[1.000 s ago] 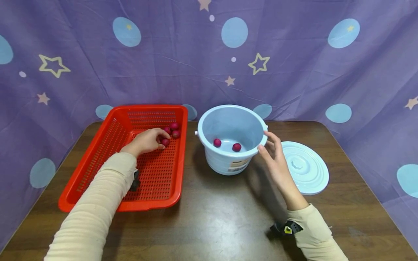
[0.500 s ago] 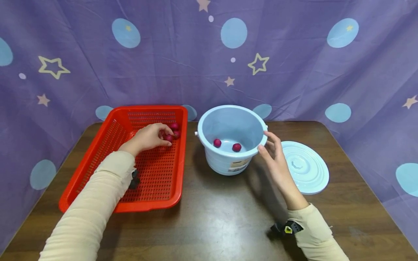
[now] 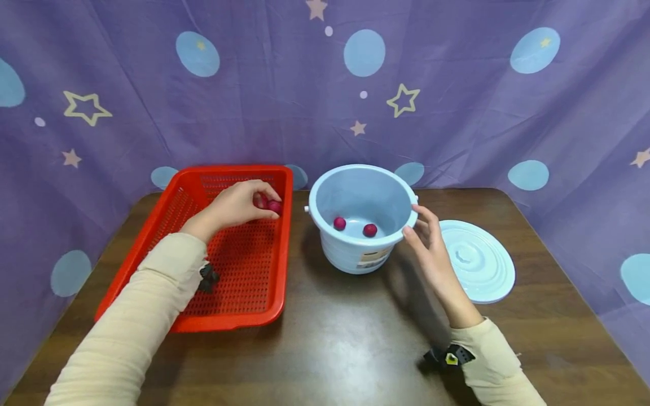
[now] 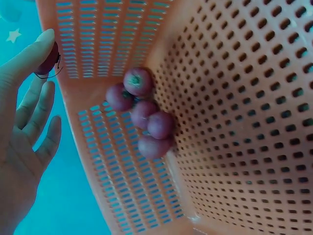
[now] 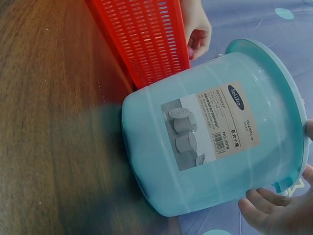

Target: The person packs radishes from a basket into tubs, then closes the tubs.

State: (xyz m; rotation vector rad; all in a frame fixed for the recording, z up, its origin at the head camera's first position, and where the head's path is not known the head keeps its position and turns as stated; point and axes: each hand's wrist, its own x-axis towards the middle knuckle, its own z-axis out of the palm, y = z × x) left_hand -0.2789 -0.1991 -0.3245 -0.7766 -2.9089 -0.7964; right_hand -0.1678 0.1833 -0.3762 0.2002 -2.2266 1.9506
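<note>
My left hand (image 3: 238,204) pinches a small red radish (image 4: 49,59) between thumb and fingers, and in the left wrist view its thin root hangs free. The hand is near the right side of the red plastic basket (image 3: 276,270). Several other radishes (image 4: 139,81) lie clustered in a corner of the basket; in the head view the hand mostly hides them. My right hand (image 3: 431,256) holds the light blue bucket (image 3: 350,256) by the right side of its rim, fingertips against the wall. Two radishes (image 3: 370,230) lie on the bucket's bottom.
A round light blue lid (image 3: 477,262) lies on the wooden table (image 3: 325,349), right of the bucket. Behind the table hangs a purple patterned curtain (image 3: 284,84). The basket stands left of the bucket, with a narrow gap between them.
My left hand has moved right and away from me inside the basket, towards its right wall. My right hand and the bucket have stayed in place.
</note>
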